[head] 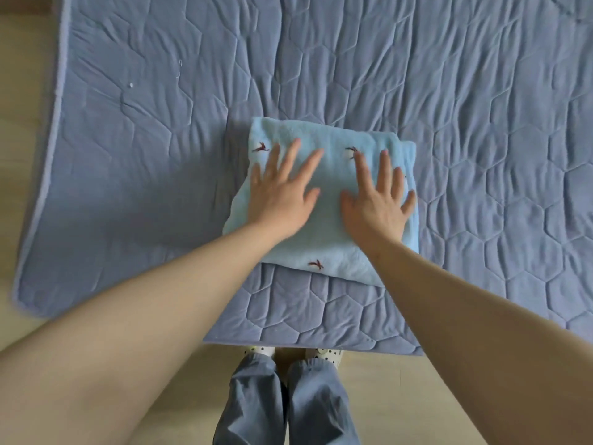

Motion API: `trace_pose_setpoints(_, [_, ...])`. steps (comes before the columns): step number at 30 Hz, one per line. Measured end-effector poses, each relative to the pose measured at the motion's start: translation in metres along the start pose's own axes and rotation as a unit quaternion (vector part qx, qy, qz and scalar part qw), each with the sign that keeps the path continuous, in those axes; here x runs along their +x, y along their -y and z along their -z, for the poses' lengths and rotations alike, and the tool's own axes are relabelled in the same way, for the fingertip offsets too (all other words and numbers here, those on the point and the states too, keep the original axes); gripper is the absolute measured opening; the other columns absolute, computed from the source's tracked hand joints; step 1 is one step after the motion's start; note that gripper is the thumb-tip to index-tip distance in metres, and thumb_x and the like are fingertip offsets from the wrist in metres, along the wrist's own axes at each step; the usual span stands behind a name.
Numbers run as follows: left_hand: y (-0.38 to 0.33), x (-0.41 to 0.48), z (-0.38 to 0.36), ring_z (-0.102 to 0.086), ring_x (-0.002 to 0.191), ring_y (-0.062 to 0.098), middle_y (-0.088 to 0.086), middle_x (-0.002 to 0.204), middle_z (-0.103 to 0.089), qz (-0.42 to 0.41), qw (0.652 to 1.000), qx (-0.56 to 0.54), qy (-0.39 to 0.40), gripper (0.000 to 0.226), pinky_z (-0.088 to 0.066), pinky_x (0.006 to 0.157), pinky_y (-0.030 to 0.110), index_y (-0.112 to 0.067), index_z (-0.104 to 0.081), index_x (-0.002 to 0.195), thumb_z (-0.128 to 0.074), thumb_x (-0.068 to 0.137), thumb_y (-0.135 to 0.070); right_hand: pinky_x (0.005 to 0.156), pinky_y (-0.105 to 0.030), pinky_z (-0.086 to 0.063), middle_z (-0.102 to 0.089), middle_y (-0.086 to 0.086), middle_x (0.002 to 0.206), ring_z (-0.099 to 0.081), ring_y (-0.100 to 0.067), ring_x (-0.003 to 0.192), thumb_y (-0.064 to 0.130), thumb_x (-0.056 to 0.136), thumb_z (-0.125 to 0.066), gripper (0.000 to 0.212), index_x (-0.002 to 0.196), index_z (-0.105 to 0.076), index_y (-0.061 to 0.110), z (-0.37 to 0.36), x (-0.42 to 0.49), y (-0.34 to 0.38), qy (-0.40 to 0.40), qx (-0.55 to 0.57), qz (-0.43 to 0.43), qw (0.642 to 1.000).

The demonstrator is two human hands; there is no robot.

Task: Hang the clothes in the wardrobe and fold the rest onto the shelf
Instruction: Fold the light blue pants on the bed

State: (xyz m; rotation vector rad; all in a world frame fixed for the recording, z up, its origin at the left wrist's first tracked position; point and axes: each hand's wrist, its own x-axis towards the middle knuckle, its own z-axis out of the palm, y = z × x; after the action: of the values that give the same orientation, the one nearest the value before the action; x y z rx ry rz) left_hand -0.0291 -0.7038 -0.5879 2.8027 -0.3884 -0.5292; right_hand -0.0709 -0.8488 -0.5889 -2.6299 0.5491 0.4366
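A blue-grey quilted bed cover (449,91) – stitched in hexagons, much wrinkled – lies over the bed; pale wooden floor (25,107) borders it in soft, even light.

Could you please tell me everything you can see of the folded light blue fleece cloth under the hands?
The light blue, fluffy-looking fleece cloth is folded into a thick, roughly rectangular bundle of several layers. Small dark red motifs are scattered over it. It lies flat on the blue-grey quilted bed cover, near its front edge. The left hand and the right hand press on its top, palms down, fingers straight and spread. At its far right corner a lower layer sticks out slightly.
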Motion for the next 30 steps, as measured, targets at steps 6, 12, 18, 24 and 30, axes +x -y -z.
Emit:
trace_pose_setpoints(6, [0.031, 0.008, -0.064, 0.015, 0.143, 0.023, -0.018, 0.155, 0.013, 0.089, 0.990, 0.010, 0.112, 0.063, 0.001, 0.110, 0.060, -0.052, 0.000, 0.141, -0.026, 0.086, -0.069, 0.109, -0.062, -0.001, 0.014, 0.010, 0.157, 0.012, -0.024, 0.144, 0.066, 0.088, -0.028, 0.066, 0.144, 0.001, 0.048, -0.051, 0.018, -0.025, 0.086, -0.014, -0.061, 0.994])
trace_pose_setpoints(12, [0.050, 0.014, -0.104, 0.014, 0.143, 0.021, -0.020, 0.152, 0.015, 0.054, 0.996, -0.020, 0.072, 0.068, -0.003, 0.111, 0.059, -0.053, 0.004, 0.140, -0.024, 0.081, -0.074, 0.110, -0.058, -0.007, 0.013, 0.017, 0.155, 0.010, -0.018, 0.144, 0.072, 0.083, -0.032, 0.069, 0.142, 0.000, 0.054, -0.082, 0.030, -0.050, 0.087, 0.065, -0.031, 0.994])
trace_pose_setpoints(18, [0.060, 0.002, -0.093, -0.039, 0.130, 0.024, -0.002, 0.141, -0.039, 0.293, 0.914, -0.268, -0.083, 0.106, -0.036, 0.104, 0.044, -0.030, -0.025, 0.141, -0.072, 0.055, -0.068, 0.110, -0.055, -0.012, -0.008, 0.010, 0.156, -0.015, -0.022, 0.142, 0.073, 0.070, -0.053, 0.093, 0.144, -0.006, 0.045, -0.074, 0.024, -0.060, -0.028, 0.170, -0.156, 0.973])
trace_pose_setpoints(24, [0.070, 0.002, -0.065, -0.066, 0.083, 0.016, 0.001, 0.095, -0.070, 0.343, 0.778, -0.509, 0.132, 0.053, -0.052, 0.068, 0.027, -0.018, -0.064, 0.101, -0.081, 0.060, -0.047, 0.103, -0.046, -0.035, -0.038, -0.006, 0.138, -0.042, -0.031, 0.124, 0.066, 0.063, -0.069, 0.100, 0.140, -0.024, 0.022, -0.064, 0.013, -0.064, -0.003, 0.305, -0.289, 0.907])
trace_pose_setpoints(30, [0.080, -0.037, -0.048, -0.069, 0.059, 0.016, 0.001, 0.068, -0.073, 0.357, 0.693, -0.555, 0.291, 0.027, -0.051, 0.054, 0.023, -0.018, -0.068, 0.083, -0.069, 0.074, -0.044, 0.084, -0.041, -0.054, -0.068, -0.008, 0.109, -0.067, -0.028, 0.092, 0.058, 0.045, -0.082, 0.094, 0.124, -0.055, 0.014, -0.030, -0.016, -0.077, 0.219, 0.437, -0.348, 0.800])
